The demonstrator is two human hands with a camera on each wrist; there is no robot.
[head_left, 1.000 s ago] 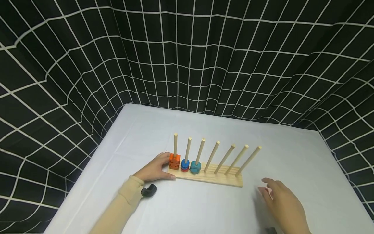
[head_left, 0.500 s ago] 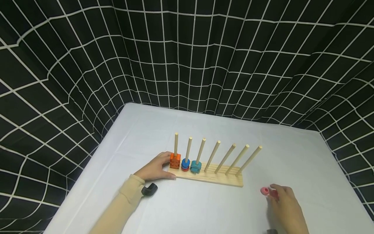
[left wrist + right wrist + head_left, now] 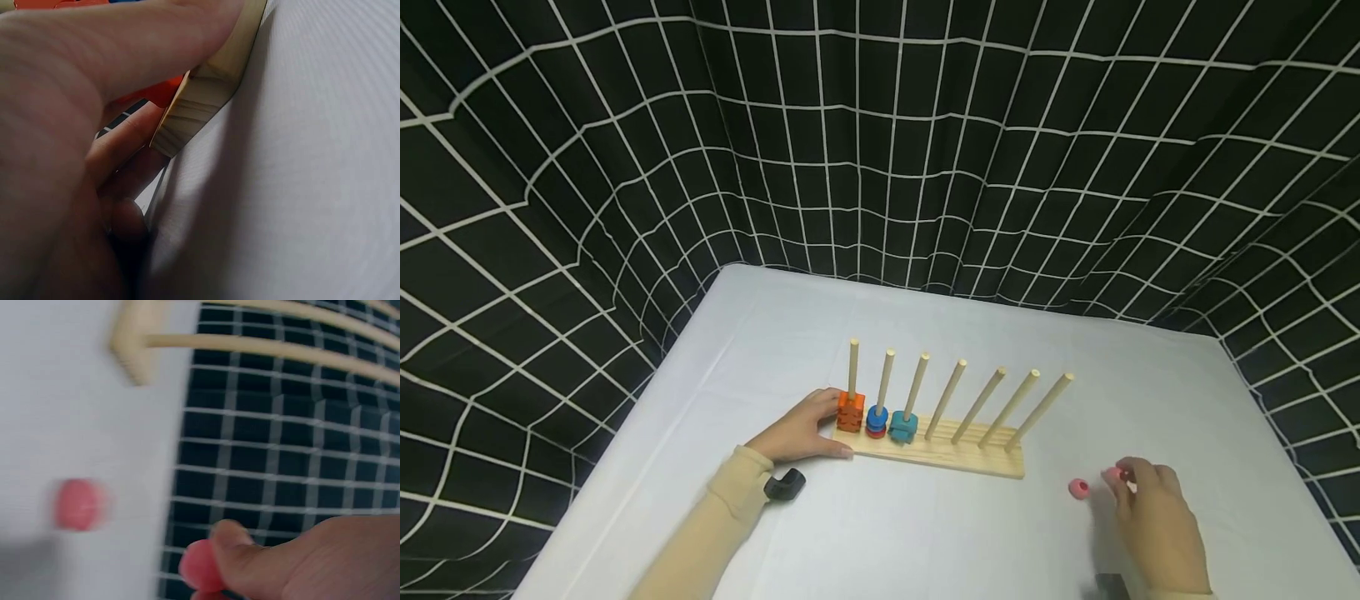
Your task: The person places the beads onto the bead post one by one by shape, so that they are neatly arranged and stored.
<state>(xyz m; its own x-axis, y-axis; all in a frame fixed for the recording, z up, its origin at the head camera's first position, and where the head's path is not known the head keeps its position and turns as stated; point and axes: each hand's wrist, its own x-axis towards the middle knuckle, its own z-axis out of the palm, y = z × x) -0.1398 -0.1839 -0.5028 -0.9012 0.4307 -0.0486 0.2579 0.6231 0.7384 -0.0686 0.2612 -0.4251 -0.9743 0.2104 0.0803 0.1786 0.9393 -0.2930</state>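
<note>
At the left end of a wooden peg board (image 3: 973, 458), my left hand (image 3: 805, 429) grips the base, thumb along its front edge. In the left wrist view, the thumb and fingers lie on either side of the board end (image 3: 200, 103). Orange pieces (image 3: 850, 413) sit on the leftmost peg, blue and red rings (image 3: 876, 422) on the second, a teal piece (image 3: 903, 427) on the third. To the right of the board, my right hand (image 3: 1168, 529) pinches a pink bead (image 3: 201, 565) between thumb and fingers. Another pink bead (image 3: 1078, 489) lies on the table beside that hand.
A white cloth (image 3: 925, 533) covers the table. Several tall bare pegs (image 3: 946, 400) rise from the board's middle and right. A black curtain with a white grid (image 3: 880, 150) hangs around the table's back and sides.
My right hand has moved right, away from one pink bead, which now lies apart on the table, and carries another pink bead in its fingertips. My left hand keeps its hold.
</note>
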